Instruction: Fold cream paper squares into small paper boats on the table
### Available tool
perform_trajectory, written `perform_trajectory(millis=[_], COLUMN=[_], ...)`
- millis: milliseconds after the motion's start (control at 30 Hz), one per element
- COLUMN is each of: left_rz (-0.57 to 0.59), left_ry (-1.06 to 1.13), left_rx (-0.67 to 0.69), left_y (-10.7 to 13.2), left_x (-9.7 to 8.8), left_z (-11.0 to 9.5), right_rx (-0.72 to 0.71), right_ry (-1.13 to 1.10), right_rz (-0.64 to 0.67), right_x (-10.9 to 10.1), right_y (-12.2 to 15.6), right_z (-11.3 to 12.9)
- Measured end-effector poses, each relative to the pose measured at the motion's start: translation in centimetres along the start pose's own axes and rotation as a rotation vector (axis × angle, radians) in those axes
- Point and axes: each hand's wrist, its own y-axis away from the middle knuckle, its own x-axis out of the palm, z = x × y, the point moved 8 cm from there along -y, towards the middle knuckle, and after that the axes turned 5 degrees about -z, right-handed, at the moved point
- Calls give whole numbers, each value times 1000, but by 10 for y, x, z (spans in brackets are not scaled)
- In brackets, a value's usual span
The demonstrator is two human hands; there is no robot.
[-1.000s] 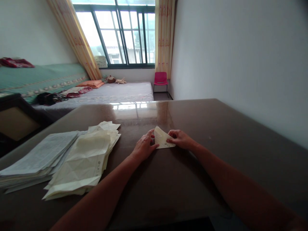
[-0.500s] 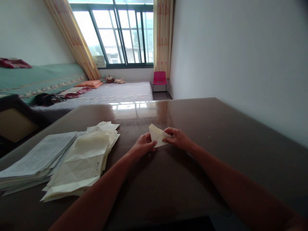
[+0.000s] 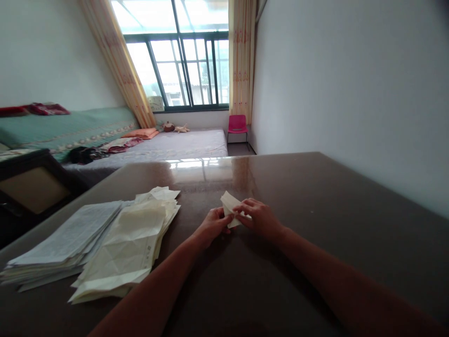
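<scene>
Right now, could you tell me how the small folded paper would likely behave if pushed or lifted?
The folded paper, held between the left hand and right hand, looks small and thin, so probably light. Its folded layers hold a corner up, so it seems stiffer than a flat sheet, though easily crushed. On the glossy table it might slide.

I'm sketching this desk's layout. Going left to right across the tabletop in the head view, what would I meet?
From the left: stack of printed sheets → pile of cream papers → left hand → small folded paper pinched by both hands → right hand.
</scene>
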Motion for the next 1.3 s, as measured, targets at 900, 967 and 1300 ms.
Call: perform_trajectory(millis=[900,967,1300], left_rz=[-95,-117,-122], left_ry=[33,8,14], left_rx=[123,125,115], left_y=[-5,-4,-1], left_x=[-13,-16,-16], left_z=[-7,-9,-14], right_rx=[402,410,573], right_ry=[-797,-861,-962], right_rz=[276,280,96], right_x=[40,39,32], right_y=[10,10,6], right_z=[-30,-28,-27])
